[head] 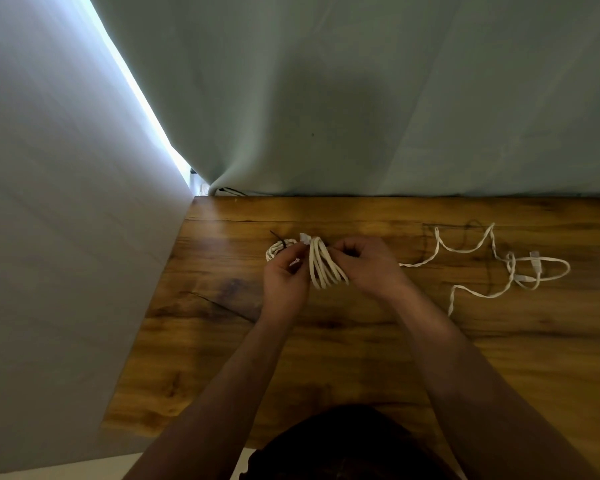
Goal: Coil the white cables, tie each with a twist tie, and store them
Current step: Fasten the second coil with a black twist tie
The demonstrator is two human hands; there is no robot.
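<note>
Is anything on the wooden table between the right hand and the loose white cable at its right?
Nothing visible: bare wooden table lies between the right hand and the loose white cable, whose strand reaches that hand.

Left grip and right grip continue into bare forearms over the counter. Past the counter's near edge, a dark garment covers the torso.

We find the room dim, lit mainly by a bright strip of daylight between the curtain and the wall, blown out to white. It lays a pale sheen on the far left corner of the surface. A soft shadow darkens the curtain's middle. Our forearms read dark, underexposed. The wide lens bends the edges; everything looks slightly soft.
</note>
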